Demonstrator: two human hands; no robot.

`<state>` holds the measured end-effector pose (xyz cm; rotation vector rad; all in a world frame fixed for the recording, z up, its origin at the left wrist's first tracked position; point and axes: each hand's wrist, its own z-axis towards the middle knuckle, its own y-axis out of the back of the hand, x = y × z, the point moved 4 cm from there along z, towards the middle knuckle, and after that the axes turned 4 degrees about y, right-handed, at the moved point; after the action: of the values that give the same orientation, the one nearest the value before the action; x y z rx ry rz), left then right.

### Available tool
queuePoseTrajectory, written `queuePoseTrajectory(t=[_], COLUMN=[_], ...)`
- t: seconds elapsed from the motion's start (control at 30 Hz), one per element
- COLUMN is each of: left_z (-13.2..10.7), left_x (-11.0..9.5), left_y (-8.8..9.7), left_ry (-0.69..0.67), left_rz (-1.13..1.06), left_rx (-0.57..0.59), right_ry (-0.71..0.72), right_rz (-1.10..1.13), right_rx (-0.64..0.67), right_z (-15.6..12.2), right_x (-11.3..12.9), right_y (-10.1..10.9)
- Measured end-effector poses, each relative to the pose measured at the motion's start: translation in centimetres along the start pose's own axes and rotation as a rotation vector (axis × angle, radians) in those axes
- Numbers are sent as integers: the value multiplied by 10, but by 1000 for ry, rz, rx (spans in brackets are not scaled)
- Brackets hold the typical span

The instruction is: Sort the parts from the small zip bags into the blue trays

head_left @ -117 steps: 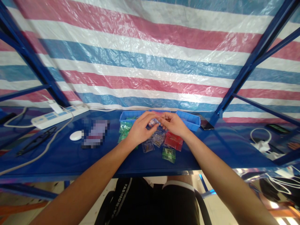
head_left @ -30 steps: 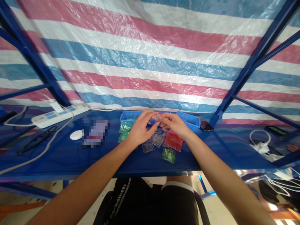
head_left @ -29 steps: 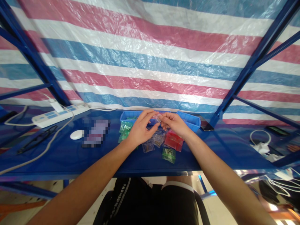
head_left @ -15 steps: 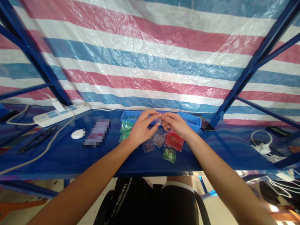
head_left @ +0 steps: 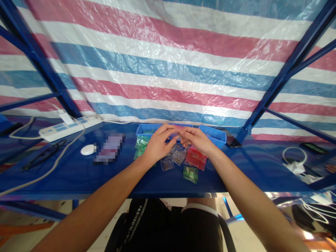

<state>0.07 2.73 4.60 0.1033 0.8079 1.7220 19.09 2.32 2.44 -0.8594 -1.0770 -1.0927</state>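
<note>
My left hand (head_left: 160,142) and my right hand (head_left: 196,138) meet above the front of the blue bins, fingertips pinched together on a small clear plastic bag (head_left: 179,138). Most of that bag is hidden by my fingers. Just below lie several clear zip bags (head_left: 178,155) with small metal pieces inside. Red zip bags (head_left: 196,158) rest under my right hand, and a green zip bag (head_left: 190,174) with dark pieces lies nearer the table edge. More green bags (head_left: 141,142) are piled left of my left hand.
Blue plastic bins (head_left: 215,136) stand along the back of the blue table (head_left: 112,178). To the left are a pixelated phone-like object (head_left: 109,148), a round white case (head_left: 88,149), glasses (head_left: 44,155) and a power strip (head_left: 69,128). A dark phone (head_left: 233,139) lies right of the bins.
My fingertips have closed in slightly over the clear bag, so less of it shows. Both hands stay in nearly the same place, and the bags on the table have not moved.
</note>
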Motion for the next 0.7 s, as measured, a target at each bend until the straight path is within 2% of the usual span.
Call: queuePoseTrajectory(t=[0.37, 0.5, 0.7], left_z=[-1, 0, -1], left_x=[-2, -2, 0], left_y=[1, 2, 4], left_ry=[-1, -4, -18], left_rz=[-12, -7, 13], left_rx=[43, 53, -37], right_ry=[24, 14, 23], right_rz=[-138, -158, -159], right_rx=[135, 137, 112], right_z=[-4, -5, -5], right_x=[9, 11, 12], right_y=[-10, -12, -12])
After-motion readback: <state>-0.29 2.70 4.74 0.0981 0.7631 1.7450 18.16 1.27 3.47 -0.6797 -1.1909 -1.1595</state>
